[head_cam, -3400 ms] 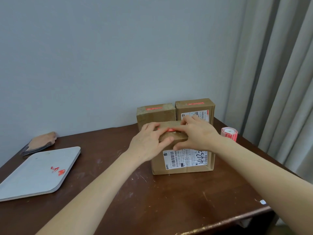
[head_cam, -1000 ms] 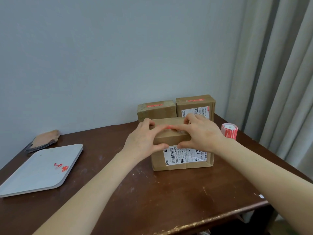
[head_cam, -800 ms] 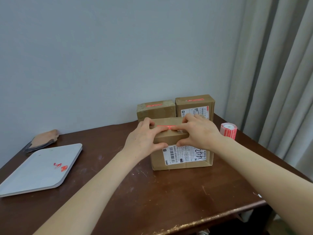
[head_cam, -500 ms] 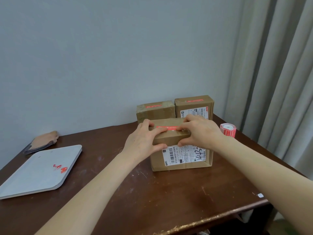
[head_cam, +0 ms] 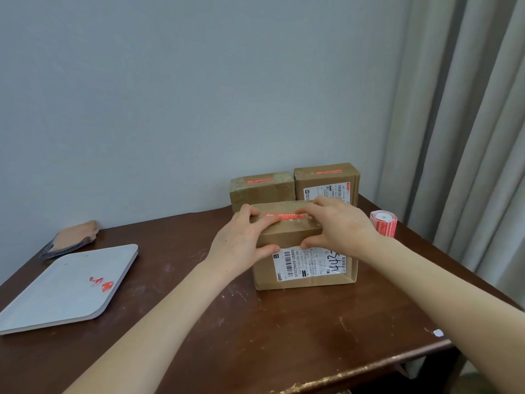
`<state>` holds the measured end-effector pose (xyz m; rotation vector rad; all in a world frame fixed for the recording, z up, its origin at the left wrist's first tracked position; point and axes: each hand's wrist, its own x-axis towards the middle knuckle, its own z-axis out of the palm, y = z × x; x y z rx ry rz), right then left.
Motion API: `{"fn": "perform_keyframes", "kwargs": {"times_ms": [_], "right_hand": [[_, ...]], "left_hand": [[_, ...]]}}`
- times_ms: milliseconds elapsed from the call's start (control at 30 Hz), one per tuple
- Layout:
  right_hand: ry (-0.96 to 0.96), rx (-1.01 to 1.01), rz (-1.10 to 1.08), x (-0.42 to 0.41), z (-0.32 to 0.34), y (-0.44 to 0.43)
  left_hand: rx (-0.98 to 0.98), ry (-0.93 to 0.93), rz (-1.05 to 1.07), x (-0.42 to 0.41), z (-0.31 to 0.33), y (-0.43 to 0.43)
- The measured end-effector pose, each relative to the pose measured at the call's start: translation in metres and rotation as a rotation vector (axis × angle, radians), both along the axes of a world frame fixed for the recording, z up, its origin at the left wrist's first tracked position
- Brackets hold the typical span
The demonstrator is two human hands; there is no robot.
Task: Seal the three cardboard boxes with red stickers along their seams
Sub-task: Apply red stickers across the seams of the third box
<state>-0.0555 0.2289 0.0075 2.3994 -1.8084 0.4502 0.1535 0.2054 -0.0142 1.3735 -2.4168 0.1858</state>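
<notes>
Fingers [head_cam: 267, 220] of my left hand [head_cam: 241, 247] and right hand [head_cam: 339, 226] curl over the front box [head_cam: 265, 275] top edge, thumbs on its face, gripping it, tips on the red sticker [head_cam: 284, 216] along the seam. Just behind at 12 o'clock: left rear box [head_cam: 261, 193] and right rear box [head_cam: 326, 182], both stickered. Sticker roll [head_cam: 383, 224] at 2 o'clock. Tray [head_cam: 56, 302] at 9 o'clock holds red scraps [head_cam: 102, 284]; cloth [head_cam: 75, 234] at 10.

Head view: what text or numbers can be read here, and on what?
"SF0229459135909": white label on the front box.
"44", handwritten, same label; further digits unclear.
Too small to read: red stickers, back right box's label, sticker roll.
Illegible: red marks on the tray.
</notes>
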Motion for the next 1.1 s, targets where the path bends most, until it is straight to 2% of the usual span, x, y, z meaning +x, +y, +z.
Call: {"fn": "perform_keyframes", "kwargs": {"times_ms": [133,567,767,900,1100], "right_hand": [[0.073,0.011,0.010,0.003,0.001,0.001],[-0.066,0.076,-0.023,0.001,0.002,-0.003],[-0.089,0.078,-0.052,0.000,0.002,-0.001],[0.024,-0.045,-0.084,0.001,0.000,0.002],[0.075,-0.079,-0.093,0.007,-0.004,0.001]], "left_hand": [[-0.003,0.000,0.003,0.000,0.000,-0.001],[-0.012,0.000,-0.002,0.001,-0.001,0.001],[0.032,0.085,0.003,0.004,0.001,0.000],[-0.026,0.071,0.049,0.003,0.004,0.001],[-0.105,-0.045,0.133,-0.015,0.006,0.000]]}}
